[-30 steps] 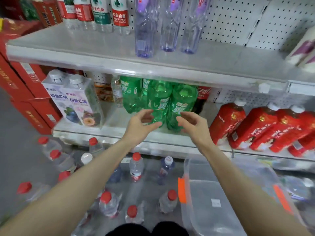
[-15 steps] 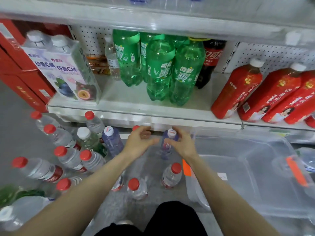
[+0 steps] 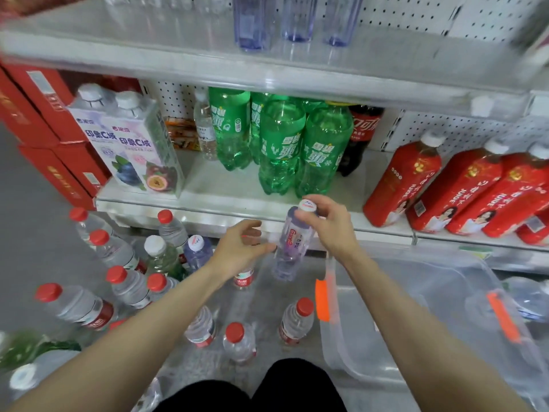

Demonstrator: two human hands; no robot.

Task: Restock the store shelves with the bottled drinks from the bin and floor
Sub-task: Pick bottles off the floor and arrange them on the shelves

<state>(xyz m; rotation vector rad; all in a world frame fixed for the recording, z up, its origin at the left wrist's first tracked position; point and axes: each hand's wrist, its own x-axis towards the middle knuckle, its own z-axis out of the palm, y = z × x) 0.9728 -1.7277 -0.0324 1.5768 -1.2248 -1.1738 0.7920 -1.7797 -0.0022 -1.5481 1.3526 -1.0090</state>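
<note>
My right hand (image 3: 329, 224) grips a clear purple-tinted bottle (image 3: 292, 245) by its white-capped neck, lifted above the floor in front of the lower shelf (image 3: 214, 200). My left hand (image 3: 240, 248) is beside the bottle's body, fingers loosely curved, thumb near or touching its side. Several red-capped water bottles (image 3: 297, 319) stand and lie on the floor below, along with another purple-tinted bottle (image 3: 197, 252). Three matching purple-tinted bottles (image 3: 252, 22) stand on the upper shelf (image 3: 148, 49).
Green soda bottles (image 3: 279, 150), a cola bottle (image 3: 361, 135), red juice bottles (image 3: 404, 179) and carton packs (image 3: 130, 144) fill the lower shelf. A clear plastic bin (image 3: 416, 322) with orange latches sits at the right. Red boxes (image 3: 44, 129) stack at the left.
My hands dropped from the green bottles to the floor; the right hand took a purple-tinted bottle by its neck and lifted it. The view tilted back up toward the shelves.
</note>
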